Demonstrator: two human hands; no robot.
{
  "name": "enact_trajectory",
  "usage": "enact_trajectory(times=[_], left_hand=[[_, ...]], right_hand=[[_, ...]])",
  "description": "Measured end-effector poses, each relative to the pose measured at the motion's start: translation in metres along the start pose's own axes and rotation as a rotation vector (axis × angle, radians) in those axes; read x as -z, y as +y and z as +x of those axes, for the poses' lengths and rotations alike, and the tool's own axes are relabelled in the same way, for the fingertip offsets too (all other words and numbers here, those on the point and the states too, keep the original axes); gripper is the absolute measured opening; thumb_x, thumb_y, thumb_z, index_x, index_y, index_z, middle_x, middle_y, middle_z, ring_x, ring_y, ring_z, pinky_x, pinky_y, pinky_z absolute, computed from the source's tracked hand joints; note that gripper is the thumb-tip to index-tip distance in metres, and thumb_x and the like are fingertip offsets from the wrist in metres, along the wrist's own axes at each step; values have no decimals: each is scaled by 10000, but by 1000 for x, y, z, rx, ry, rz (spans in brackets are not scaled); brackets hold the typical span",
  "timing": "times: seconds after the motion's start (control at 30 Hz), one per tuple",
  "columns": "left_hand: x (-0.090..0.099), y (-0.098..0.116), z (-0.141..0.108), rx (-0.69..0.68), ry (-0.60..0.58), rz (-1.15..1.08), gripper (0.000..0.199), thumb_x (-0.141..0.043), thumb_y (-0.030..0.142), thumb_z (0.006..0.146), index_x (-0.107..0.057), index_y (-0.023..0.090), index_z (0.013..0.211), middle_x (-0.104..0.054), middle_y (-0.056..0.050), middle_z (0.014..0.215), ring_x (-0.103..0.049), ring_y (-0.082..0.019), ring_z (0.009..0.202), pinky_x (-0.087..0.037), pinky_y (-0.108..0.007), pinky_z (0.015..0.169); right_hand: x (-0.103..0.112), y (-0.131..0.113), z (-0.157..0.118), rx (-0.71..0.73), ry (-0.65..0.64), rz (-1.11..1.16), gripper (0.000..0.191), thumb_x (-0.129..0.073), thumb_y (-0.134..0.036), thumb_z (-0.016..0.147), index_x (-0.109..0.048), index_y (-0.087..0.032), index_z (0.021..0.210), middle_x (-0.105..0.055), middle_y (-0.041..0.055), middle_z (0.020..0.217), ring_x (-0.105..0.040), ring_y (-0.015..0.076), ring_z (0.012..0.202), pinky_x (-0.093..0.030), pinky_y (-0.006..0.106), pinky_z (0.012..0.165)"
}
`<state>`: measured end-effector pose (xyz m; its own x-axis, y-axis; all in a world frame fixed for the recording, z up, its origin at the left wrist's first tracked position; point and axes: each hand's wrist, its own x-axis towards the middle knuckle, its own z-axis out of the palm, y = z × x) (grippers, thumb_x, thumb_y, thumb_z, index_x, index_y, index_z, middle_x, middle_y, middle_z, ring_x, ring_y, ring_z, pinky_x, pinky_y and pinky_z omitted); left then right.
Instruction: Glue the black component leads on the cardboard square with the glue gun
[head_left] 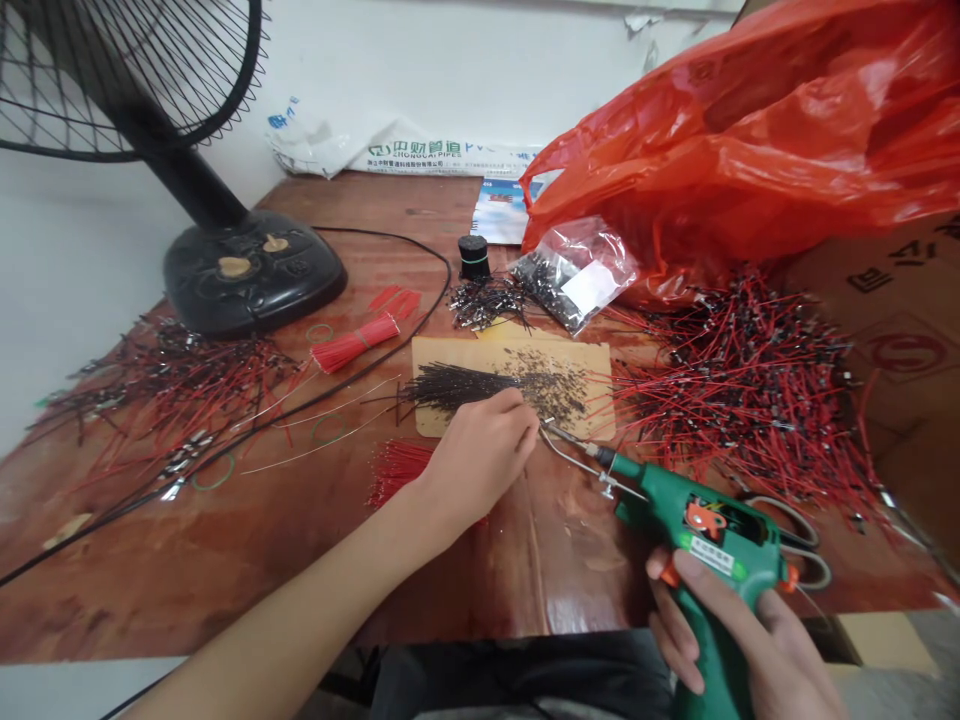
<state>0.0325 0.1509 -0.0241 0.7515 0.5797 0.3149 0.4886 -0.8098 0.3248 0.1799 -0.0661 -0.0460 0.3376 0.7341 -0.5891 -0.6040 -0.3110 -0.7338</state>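
Observation:
My right hand [739, 635] is wrapped around the handle of a green soldering gun [712, 540], a finger at its orange trigger. The gun's metal tip and thin solder guide tube point left, ending close to my left fingertips. My left hand [491, 445] is closed in a pinch over the front edge of a tan board [600, 360]; what it holds is hidden by the fingers. A bundle of black wires [457, 385] lies on the board behind that hand, and dark specks cover the board's middle. Red wires [397, 470] lie partly under my left forearm.
A large heap of red wires with black ends [750, 390] lies at right, beneath a red plastic bag [735, 150]. At left stand a black fan [255, 270] and more loose wires [195, 380]. A clear bag of small parts [577, 275] lies behind the board. A black cable [360, 365] crosses the table.

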Motion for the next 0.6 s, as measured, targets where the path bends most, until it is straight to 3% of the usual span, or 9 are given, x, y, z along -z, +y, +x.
enact_trajectory(times=[0.4,0.6], left_hand=[[0,0,0,15,-7,-27,245,-519,155,914,-646,147,705,-588,2,767,-539,-64,654,-376,-211,626],[0,0,0,10,-6,-26,242,-521,155,915,-651,151,710,-595,6,773,-545,-65,659,-375,-212,622]], right_hand=[[2,1,0,-4,-18,4,267,-673,-412,879,-651,-149,916,-520,0,556,-482,142,464,-361,294,514],[1,-1,-2,31,-21,16,235,-666,-397,885,-629,-167,853,-515,-1,549,-478,144,453,-365,307,519]])
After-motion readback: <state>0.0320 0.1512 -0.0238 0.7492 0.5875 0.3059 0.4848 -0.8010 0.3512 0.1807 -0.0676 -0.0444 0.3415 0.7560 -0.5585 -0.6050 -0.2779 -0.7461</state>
